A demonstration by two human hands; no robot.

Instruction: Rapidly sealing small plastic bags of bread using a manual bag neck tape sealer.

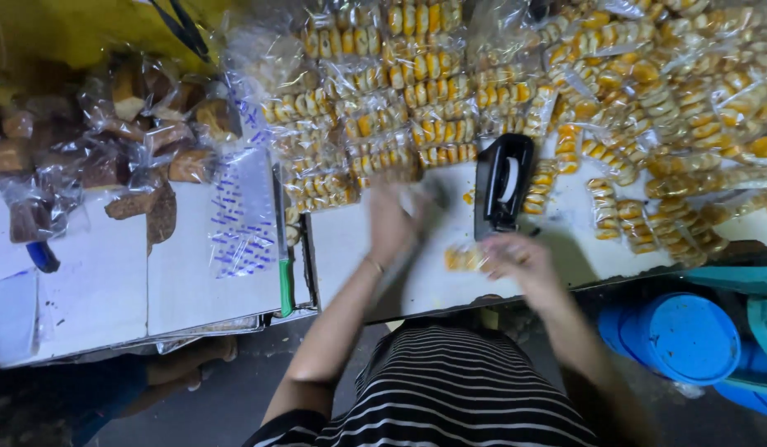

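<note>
Your left hand [393, 222] reaches out over the white table [193, 281], near the front edge of the big heap of bagged yellow pastries [417, 91]. It is blurred, so you cannot tell whether its fingers are spread or pinching; something pale and clear, perhaps a bag, smears around it.

Your right hand [516, 258] sits near the table's near edge, fingers curled around one pack of pastries [464, 259], which lies on the table just left of that hand. The grip looks closed on it, though blur softens the detail.

A black tape dispenser [501, 184] stands just beyond your right hand, between the two hands and the heap. More packs [648, 223] spread along the table's right side up to its far edge.

To the left, a knife with a green handle [284, 248] lies along the seam between table sections, beside a clear bag with blue print [239, 223]. Bagged brown cakes [127, 141] fill the far left corner. A blue tub [677, 335] sits on the floor at your right.
</note>
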